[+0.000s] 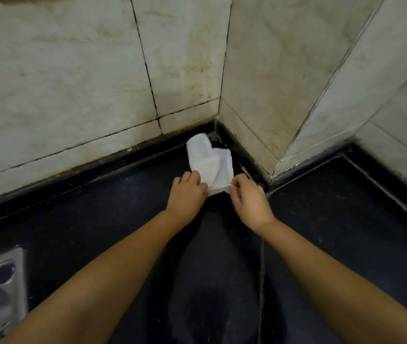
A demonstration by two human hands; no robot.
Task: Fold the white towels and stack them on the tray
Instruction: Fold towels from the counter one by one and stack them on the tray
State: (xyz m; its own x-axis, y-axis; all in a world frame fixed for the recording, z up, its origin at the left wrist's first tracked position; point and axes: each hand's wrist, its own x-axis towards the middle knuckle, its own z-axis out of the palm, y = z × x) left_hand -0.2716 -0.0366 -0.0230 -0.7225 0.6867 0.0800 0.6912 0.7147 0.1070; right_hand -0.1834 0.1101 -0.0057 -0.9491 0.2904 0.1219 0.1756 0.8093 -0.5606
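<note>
White towel (210,165), black counter (98,207), seemingly veined wall (61,83)

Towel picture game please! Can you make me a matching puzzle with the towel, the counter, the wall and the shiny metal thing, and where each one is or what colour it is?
Things:
1. white towel
2. countertop
3. wall tiles
4. metal tray

Descriptions:
A. pale marble with dark grout lines
B. at the lower left edge
C. pinched by left hand and right hand
D. dark, nearly black

Pairs: 1-C, 2-D, 3-A, 4-B

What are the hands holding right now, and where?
Both hands, left hand and right hand, pinch the white towel at its near edge's two corners.
</note>
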